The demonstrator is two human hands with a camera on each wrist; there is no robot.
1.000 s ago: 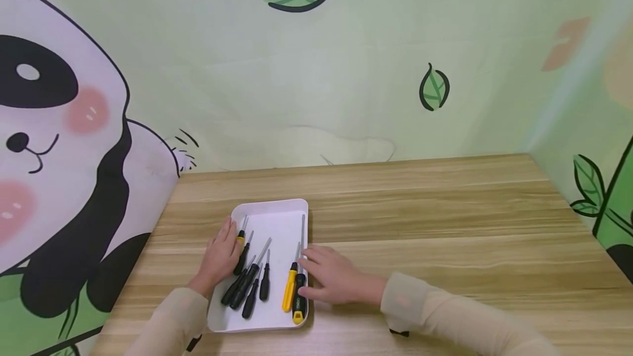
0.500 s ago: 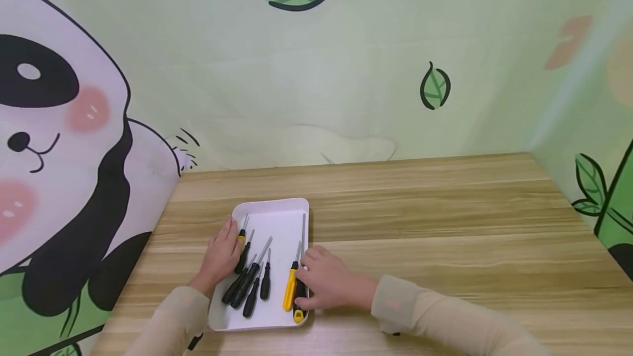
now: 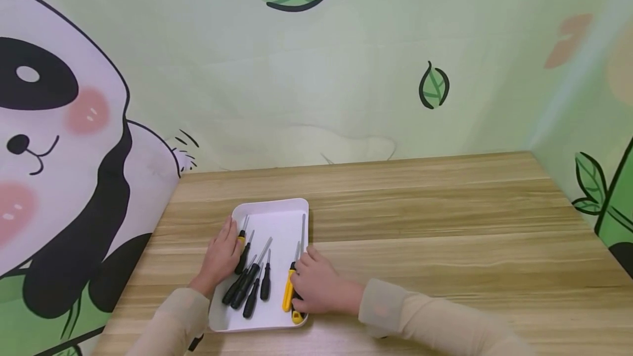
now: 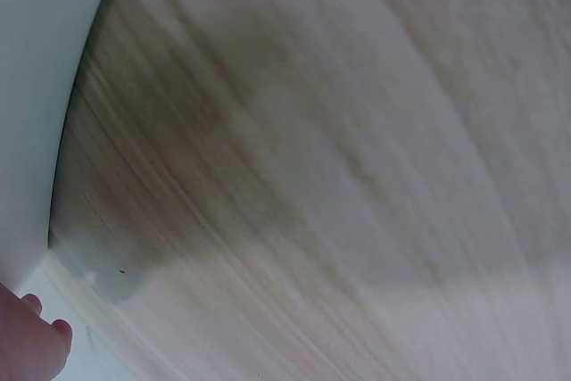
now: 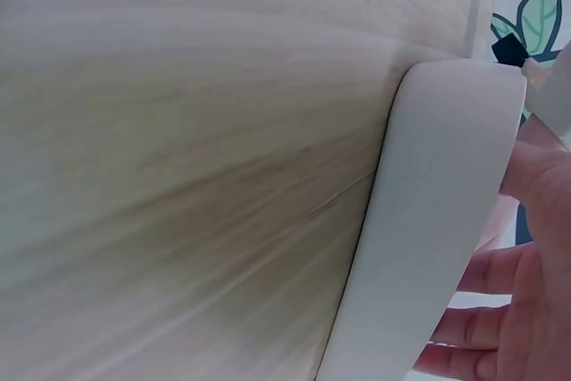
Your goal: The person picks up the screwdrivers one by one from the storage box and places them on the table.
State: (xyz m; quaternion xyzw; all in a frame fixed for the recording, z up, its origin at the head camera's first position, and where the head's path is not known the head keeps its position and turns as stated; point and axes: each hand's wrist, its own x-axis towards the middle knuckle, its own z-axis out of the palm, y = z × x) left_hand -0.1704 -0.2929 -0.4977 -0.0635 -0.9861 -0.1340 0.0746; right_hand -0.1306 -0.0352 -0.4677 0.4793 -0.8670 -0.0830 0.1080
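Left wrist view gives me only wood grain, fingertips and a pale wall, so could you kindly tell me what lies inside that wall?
Observer: In the head view it belongs to a white tray holding several screwdrivers, mostly black-handled.

Operator: Thank you; would you also tell me where the right hand is, please?

Observer: The right hand reaches over the tray's right rim, partly covering a black-and-yellow-handled screwdriver; whether its grip is closed on the handle, I cannot tell.
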